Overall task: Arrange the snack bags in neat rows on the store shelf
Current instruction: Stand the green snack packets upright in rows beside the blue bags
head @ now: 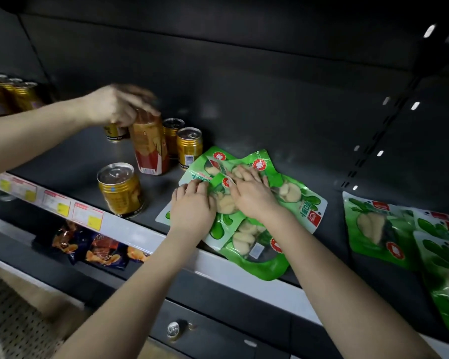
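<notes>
**Here, two hands sit on a messy green pile**

Right now the snack bags (259, 257) lie in a loose heap near the front of the dark shelf (296, 141). They are green, they cross over each other, and they point different ways. The lowest bag sticks out past the white front strip (182, 244) of the shelf.

The left hand (192, 206) rests on the left side of the heap. Its fingers are bent, with the tips down on a bag — whether they pinch it cannot be told. The right hand (252, 195) lies on top of the heap, just beside the left one. Its fingers are stretched out and press flat, holding nothing.

More green bags (373, 229) lie to the right, well apart from the heap, with a strip of bare shelf between the two lots. Bare shelf also shows behind the heap, all the way to the back wall.

On the left it is tighter. A gold can (120, 190) stands near the front edge. Another gold can (189, 146) stands just beside the back corner of the heap. A blurry other hand (117, 107) grips the top of a tall red carton (151, 146) among the cans.

Price tags (60, 203) run along the front strip — and below them, dark bags (101, 252) sit on a lower shelf.
</notes>
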